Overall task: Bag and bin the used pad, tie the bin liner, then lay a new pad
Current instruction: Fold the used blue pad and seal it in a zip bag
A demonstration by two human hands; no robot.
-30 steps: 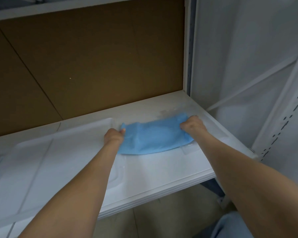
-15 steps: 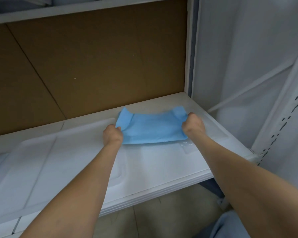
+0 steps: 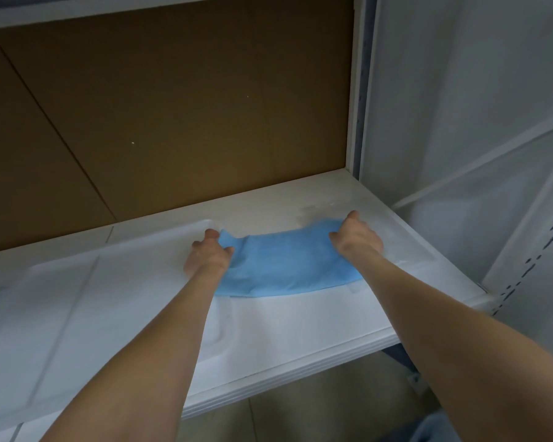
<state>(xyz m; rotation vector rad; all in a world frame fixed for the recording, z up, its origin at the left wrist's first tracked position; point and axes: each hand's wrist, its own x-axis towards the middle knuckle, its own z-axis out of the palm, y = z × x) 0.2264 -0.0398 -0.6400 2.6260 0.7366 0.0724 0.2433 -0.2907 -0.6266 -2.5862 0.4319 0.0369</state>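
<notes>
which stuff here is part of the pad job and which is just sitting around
Job in hand:
blue pad, held at both ends
left hand, gripping its left end
right hand, gripping its right end
white shelf beneath

Just lying about:
white sheet on the shelf's left part
brown back panel
perforated upright, right side

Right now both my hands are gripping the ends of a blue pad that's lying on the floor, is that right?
Not quite. The blue pad is on the white shelf, not on the floor. The head view shows the left hand and the right hand gripping its two ends there.
</notes>
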